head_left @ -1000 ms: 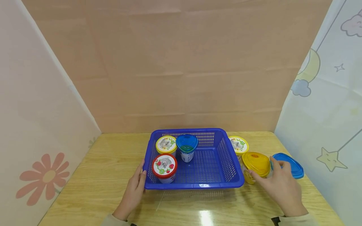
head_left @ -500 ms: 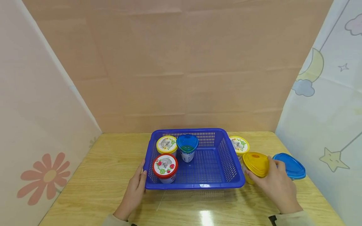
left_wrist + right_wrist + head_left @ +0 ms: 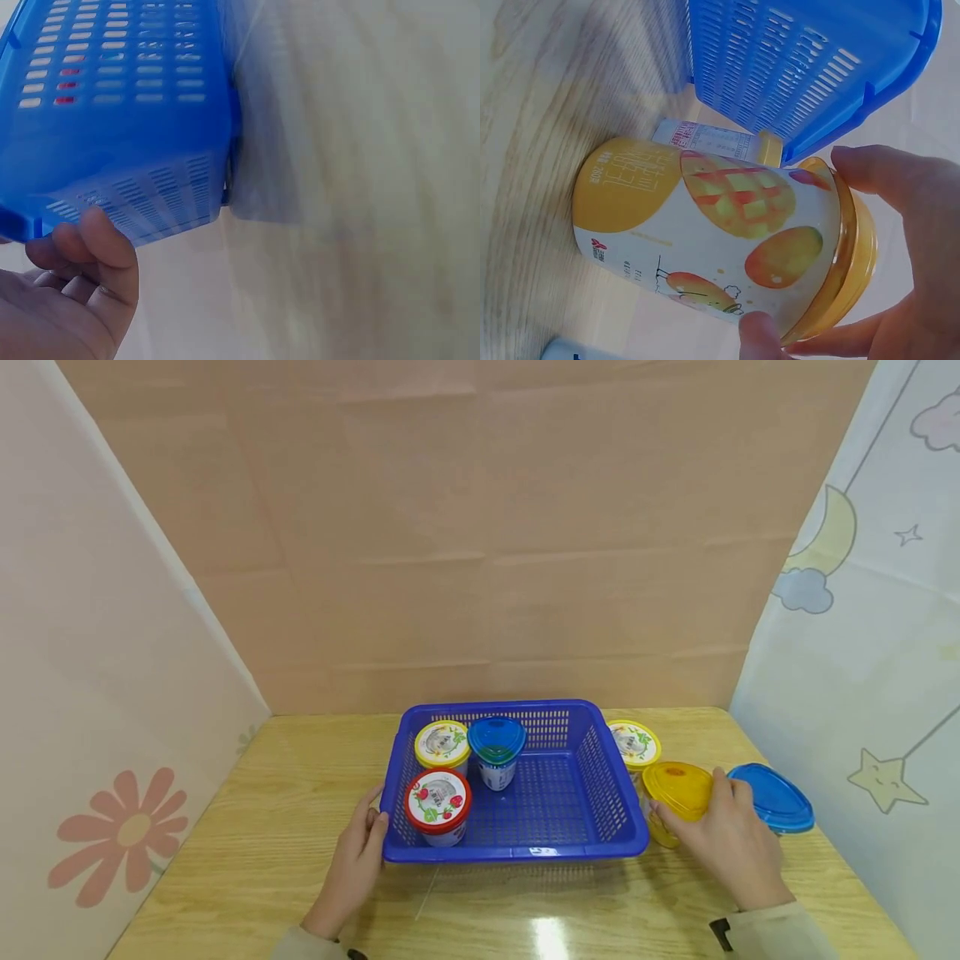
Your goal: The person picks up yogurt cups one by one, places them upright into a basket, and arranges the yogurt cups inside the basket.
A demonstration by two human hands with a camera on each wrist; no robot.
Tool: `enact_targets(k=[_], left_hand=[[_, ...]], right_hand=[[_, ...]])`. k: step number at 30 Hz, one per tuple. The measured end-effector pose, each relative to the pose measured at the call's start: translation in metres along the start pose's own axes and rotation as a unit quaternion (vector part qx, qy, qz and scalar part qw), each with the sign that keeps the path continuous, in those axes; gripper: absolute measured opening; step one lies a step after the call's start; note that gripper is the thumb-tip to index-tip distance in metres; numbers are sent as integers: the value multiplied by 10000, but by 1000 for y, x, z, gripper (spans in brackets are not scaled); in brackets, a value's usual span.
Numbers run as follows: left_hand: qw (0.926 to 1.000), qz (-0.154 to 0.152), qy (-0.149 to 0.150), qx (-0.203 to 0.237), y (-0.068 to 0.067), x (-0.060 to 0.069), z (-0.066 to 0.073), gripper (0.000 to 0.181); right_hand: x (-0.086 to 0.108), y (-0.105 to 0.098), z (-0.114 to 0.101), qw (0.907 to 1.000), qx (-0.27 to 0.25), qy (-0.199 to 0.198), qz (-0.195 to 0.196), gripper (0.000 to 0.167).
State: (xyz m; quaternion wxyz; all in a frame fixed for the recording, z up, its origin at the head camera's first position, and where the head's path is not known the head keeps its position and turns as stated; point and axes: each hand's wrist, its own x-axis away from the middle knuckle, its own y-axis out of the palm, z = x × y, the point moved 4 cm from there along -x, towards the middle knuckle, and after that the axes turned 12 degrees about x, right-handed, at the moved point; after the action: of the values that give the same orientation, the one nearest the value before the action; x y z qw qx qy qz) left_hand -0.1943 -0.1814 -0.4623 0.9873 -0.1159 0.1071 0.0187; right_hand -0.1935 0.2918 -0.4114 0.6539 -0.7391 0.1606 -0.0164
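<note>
In the head view a blue plastic basket (image 3: 536,852) stands on the wooden table. Its left rim is held by my left hand (image 3: 352,864), whose fingers look curled at the rim in the left wrist view. Inside are a red-lidded cup (image 3: 437,802), a yellow-lidded cup (image 3: 442,743) and a blue-lidded cup (image 3: 497,743). To the right of the basket my right hand (image 3: 731,843) grips a mango-print yogurt cup (image 3: 727,232) near its yellow lid (image 3: 678,789), thumb on one side and fingers on the other. The cup's base appears to be on the table.
Another yellow-lidded cup (image 3: 633,743) stands behind the gripped one, close to the basket's right wall. A second blue-lidded cup (image 3: 772,797) is just right of my right hand. Printed side walls and a tan backdrop (image 3: 487,543) enclose the table (image 3: 300,793).
My right hand has shifted slightly left and closed in on the yellow-lidded mango cup, away from the blue-lidded one. My left hand and the basket stay in place.
</note>
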Motion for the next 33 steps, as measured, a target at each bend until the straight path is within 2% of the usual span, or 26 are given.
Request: enact_targets(k=[4, 7, 11, 16, 22, 25, 33], left_hand=[[9998, 67, 142, -75, -3, -5, 1, 39], [9998, 121, 136, -129, -5, -8, 2, 40], [9999, 5, 54, -91, -4, -9, 1, 45], [9998, -158, 99, 31, -2, -8, 0, 47], [9996, -242, 0, 137, 1, -7, -1, 50], [9996, -226, -90, 159, 1, -7, -3, 51], [9991, -264, -220, 240, -1, -7, -5, 50]], right_hand=[[-2, 1, 0, 9999, 20, 16, -164, 117], [-5, 1, 0, 9998, 19, -34, -209, 118], [-7, 2, 0, 9994, -33, -15, -338, 119], [-8, 3, 1, 9984, -216, 71, -522, 118], [-5, 2, 2, 9974, -312, 169, -634, 118], [-3, -1, 1, 9978, -330, 103, -558, 117], [-1, -14, 0, 9992, -359, -168, 95, 110]])
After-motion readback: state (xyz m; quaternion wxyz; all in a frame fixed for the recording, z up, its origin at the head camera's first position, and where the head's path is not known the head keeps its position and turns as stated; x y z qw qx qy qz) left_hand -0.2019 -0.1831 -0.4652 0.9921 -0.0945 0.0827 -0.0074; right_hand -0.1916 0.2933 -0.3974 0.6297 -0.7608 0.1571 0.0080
